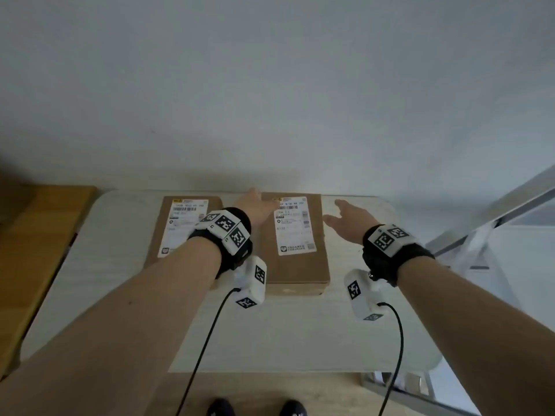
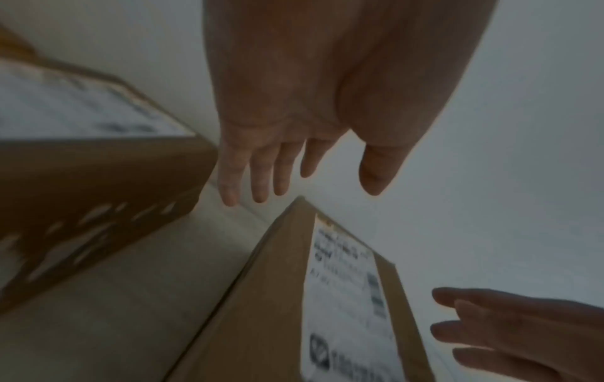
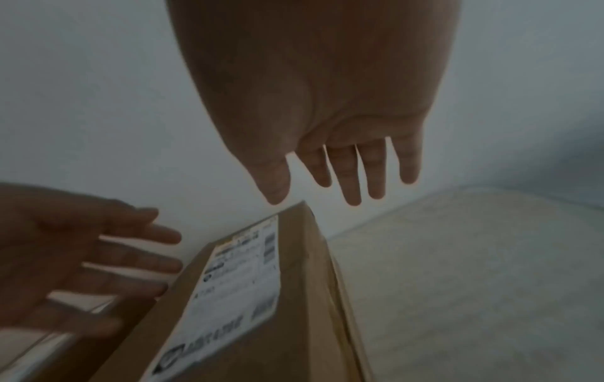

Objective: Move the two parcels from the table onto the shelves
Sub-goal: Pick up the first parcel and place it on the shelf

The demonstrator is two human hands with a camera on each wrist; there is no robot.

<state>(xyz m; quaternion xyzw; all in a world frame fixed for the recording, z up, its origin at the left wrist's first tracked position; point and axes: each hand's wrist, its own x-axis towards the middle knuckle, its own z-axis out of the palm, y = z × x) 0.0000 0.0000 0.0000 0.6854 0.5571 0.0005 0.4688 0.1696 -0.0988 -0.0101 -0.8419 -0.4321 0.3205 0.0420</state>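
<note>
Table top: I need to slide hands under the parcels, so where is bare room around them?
Bare white table runs along the near edge and right of the right brown cardboard parcel, below the open right hand. It is tight between that parcel and the left brown cardboard parcel, where the left hand reaches.

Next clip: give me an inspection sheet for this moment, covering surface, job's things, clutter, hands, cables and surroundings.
Surface: pale white table, against the wall.
Job's things: two flat brown cardboard parcels with white labels lie side by side, apart: left parcel, right parcel.
Clutter: nothing seen.
Hands: left hand and right hand reach with straight fingers either side of the right parcel; no grip yet.
Cables: black cables hang from the wrist cameras.
Surroundings: white wall, wooden surface left, grey metal frame right.
</note>
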